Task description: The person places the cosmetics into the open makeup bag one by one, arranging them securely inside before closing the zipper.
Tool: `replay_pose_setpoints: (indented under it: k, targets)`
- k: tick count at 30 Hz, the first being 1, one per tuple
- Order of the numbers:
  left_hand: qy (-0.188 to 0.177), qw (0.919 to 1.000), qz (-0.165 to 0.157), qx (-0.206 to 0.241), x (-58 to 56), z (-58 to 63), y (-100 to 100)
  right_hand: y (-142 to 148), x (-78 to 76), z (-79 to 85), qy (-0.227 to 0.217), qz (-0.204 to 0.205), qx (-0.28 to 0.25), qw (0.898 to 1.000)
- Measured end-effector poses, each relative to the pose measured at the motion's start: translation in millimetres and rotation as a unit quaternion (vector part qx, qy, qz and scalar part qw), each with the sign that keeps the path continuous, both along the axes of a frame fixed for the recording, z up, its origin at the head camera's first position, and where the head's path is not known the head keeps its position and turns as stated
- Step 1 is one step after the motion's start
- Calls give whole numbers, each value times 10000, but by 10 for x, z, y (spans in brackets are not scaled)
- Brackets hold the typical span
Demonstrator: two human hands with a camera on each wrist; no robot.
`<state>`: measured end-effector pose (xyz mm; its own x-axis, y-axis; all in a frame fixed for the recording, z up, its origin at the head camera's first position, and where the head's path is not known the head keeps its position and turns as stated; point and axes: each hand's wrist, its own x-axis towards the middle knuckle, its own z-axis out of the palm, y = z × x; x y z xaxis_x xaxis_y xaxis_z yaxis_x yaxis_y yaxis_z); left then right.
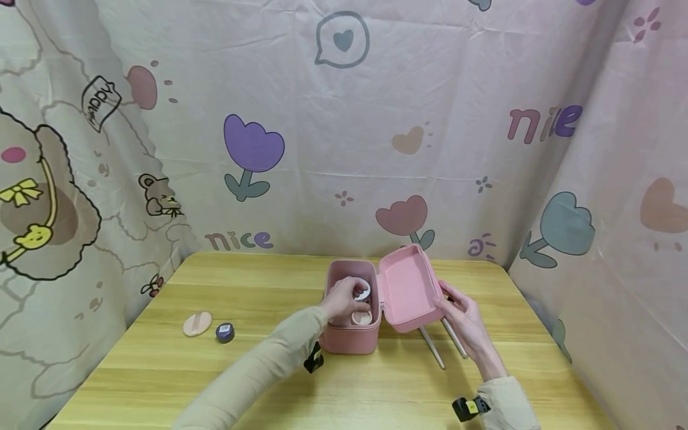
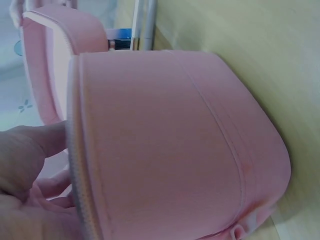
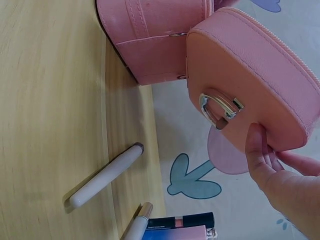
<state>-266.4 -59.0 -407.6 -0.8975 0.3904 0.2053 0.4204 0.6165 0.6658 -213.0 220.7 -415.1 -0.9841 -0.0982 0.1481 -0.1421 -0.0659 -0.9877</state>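
A pink zip-up cosmetic case [image 1: 350, 340] stands upright on the table with its lid [image 1: 411, 286] swung out to the right. My left hand [image 1: 344, 298] reaches down into the case, fingers bent among a white round lid [image 1: 363, 290] and a small round item with a pale top [image 1: 362, 318]. The case wall [image 2: 155, 140] hides its fingertips in the left wrist view, so I cannot tell whether it holds something. My right hand [image 1: 464, 319] grips the outer edge of the lid. From the right wrist, fingers show on the lid's outside, near the carry handle [image 3: 220, 107].
Left of the case lie a pale powder puff [image 1: 197, 323] and a small dark purple jar [image 1: 225, 332]. Beneath and beside the raised lid are a white stick [image 3: 107, 175], a second white stick [image 3: 137, 225], a black tube [image 3: 192, 220] and a blue-pink item [image 3: 175, 233]. A printed curtain [image 1: 322, 209] hangs behind.
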Motion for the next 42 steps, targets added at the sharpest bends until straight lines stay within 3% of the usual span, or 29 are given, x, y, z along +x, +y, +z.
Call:
replay_pose_setpoints:
  k: [10,17,24,33,37,42]
  targets:
    - [118,9929,452,1095,96,0,-142,11,1,-15,26,54,0,10000]
    - [-96,9797,1146,1643,145,48,-389,21,7,-25,49,73,-45,10000]
    - [-159,9725,1733,1548,188,71,-855,18,11,-26,64,79,-56,9999]
    - [-85,9686,2084,1353,330,20,-1400,16,6,-24,108,78,-62,9999]
    - [-24,9688,2191,1155,393,-41,-1554,20,10,-21,73,58,-25,10000]
    - [-118,9635,2591,656,474,-135,-1762,14,15,-9,19,54,27,10000]
